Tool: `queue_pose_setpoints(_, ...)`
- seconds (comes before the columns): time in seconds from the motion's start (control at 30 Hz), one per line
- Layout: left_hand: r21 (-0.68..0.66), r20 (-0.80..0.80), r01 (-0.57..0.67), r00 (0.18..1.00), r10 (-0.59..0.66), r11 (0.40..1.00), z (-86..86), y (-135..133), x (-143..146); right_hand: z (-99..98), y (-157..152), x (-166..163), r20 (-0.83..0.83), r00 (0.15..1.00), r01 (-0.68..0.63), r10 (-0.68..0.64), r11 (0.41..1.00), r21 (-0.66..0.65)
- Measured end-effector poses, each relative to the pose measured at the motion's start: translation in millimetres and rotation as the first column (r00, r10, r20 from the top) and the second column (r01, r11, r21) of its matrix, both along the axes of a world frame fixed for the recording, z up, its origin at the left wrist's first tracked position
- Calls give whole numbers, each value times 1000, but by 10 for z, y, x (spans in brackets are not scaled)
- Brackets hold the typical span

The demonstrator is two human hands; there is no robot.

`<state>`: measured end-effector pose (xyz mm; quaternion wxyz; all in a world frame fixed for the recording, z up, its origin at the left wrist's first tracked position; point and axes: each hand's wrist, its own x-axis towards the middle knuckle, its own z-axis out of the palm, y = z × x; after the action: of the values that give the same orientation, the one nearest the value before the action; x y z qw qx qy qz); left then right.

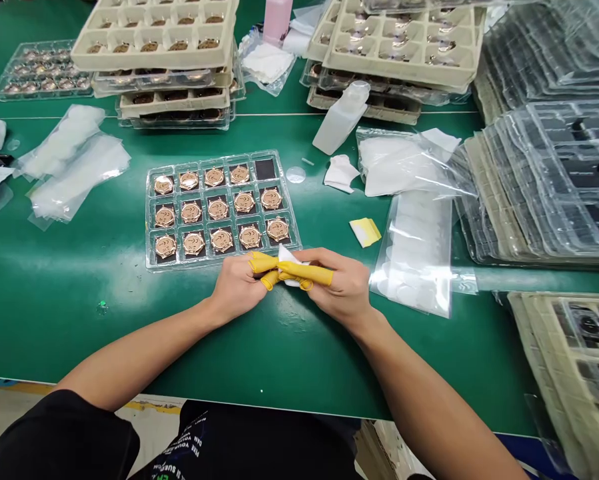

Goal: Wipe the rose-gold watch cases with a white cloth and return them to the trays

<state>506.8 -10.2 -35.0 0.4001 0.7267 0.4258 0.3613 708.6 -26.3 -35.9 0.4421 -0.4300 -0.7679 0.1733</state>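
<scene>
Just beside right hand point(342, 287), plastic sleeve point(414, 250)

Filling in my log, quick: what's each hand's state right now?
Left hand: closed, against the white cloth; anything it grips is hidden.
Right hand: closed, holding the white cloth.

Across the table point(219, 360) rise a left stack point(149, 63) and a right stack point(394, 77) of trays, a pink bottle point(277, 21) between them. Before the right stack is a white bottle point(340, 123); nearer lies a yellow pad point(369, 230) (partly white). Clear trays point(529, 193) pile rightward, plastic bags point(79, 175) lie left.
</scene>
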Motion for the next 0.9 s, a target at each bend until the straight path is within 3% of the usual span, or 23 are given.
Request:
queue_pose_setpoints(0.17,43,70,-34,997,31,999,-16,3,10,-15,2,68,-45,995,89,-87,994,63)
queue_pose_setpoints(0.37,128,87,-21,996,9,992,-58,2,4,-54,-31,-49,-42,998,56,-55,998,23)
queue_pose_setpoints(0.5,-16,248,-107,963,107,994,-83,-15,28,-43,-7,-57,-188,977,97,-101,995,-29)
queue_pose_setpoints(0.7,-321,421,-93,877,230,942,-90,34,62,1,24,5,-130,971,194,-201,979,-64)
queue_pose_setpoints(0.8,-350,462,-71,854,238,934,-96,84,69,-2,-4,-28,-270,939,164,-214,967,-194)
queue_pose_setpoints(0.9,-311,475,-8,865,163,950,-117,106,57,-14,-40,-125,-408,887,82,-216,944,-320)
